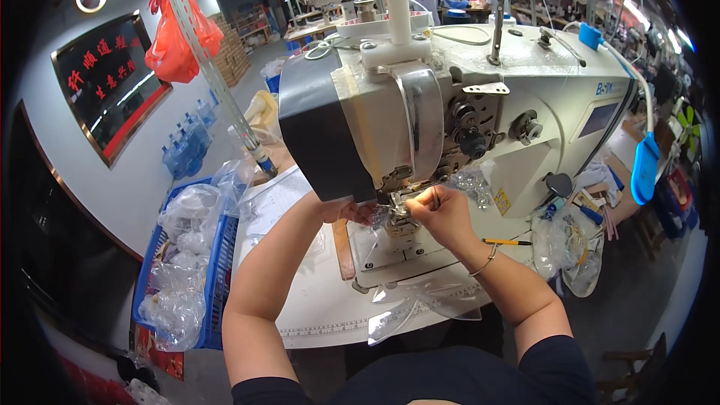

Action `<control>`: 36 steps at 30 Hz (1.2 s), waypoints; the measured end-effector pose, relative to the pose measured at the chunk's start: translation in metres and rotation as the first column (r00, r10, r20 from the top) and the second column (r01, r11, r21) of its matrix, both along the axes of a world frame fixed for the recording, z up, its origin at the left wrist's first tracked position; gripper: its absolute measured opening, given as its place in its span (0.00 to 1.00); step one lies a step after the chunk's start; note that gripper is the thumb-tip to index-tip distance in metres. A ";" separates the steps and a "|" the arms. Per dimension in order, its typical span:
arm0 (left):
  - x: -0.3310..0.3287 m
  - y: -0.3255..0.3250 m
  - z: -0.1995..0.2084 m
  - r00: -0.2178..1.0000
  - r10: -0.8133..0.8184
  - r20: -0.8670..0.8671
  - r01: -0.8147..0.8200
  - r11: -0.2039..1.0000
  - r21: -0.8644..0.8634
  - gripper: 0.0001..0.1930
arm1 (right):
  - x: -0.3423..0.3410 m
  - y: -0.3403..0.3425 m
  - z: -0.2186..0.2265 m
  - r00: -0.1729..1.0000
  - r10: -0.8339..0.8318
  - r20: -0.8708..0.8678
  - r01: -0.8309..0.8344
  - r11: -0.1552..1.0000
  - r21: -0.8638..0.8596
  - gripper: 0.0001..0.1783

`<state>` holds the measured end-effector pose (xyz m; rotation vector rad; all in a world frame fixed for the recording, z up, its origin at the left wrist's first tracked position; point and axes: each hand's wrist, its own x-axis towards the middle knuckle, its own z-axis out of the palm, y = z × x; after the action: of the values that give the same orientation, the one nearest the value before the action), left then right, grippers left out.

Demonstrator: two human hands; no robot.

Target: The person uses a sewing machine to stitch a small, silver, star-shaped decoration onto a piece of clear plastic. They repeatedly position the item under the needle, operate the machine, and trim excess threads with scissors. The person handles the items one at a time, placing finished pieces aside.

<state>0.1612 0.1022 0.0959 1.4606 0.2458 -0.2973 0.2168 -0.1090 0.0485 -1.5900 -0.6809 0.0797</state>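
Note:
A white industrial sewing machine (465, 90) with a dark end cover fills the middle of the view. My left hand (352, 212) is beside its needle area, fingers drawn together, partly hidden by the machine head. Shiny clear plastic (379, 217) shows at its fingertips, but I cannot make out what it holds. From the other side, my right hand (442, 211) reaches to the presser foot (402, 208), thumb and fingers pinched on a small thin tool (436, 196), mostly hidden. A clear plastic sheet (424, 311) lies over the table's front edge.
On the left stands a blue basket (223, 274) of crumpled clear plastic pieces. A yellow pen (507, 241) lies right of my wrist. Plastic bags (562, 244) and tools (589, 214) crowd the right side. A blue-ended hanging handle (645, 169) dangles there.

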 end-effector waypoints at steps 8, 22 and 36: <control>0.001 -0.014 0.015 0.992 0.057 0.110 -0.068 0.994 0.091 0.23 | 0.004 -0.001 0.000 0.991 -0.037 0.126 0.042 0.998 -0.036 0.16; -0.010 -0.018 0.029 0.993 0.006 0.120 -0.011 0.999 0.042 0.23 | 0.007 -0.006 0.001 0.998 0.060 0.025 -0.057 0.994 -0.095 0.10; -0.003 -0.012 0.023 0.965 0.031 0.262 -0.028 1.000 -0.014 0.22 | 0.008 -0.008 0.000 0.992 0.079 0.097 -0.070 0.994 -0.088 0.10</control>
<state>0.1582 0.0902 0.1193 1.4677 0.0519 -0.0786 0.2247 -0.1165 0.0482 -1.6579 -0.8244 0.0854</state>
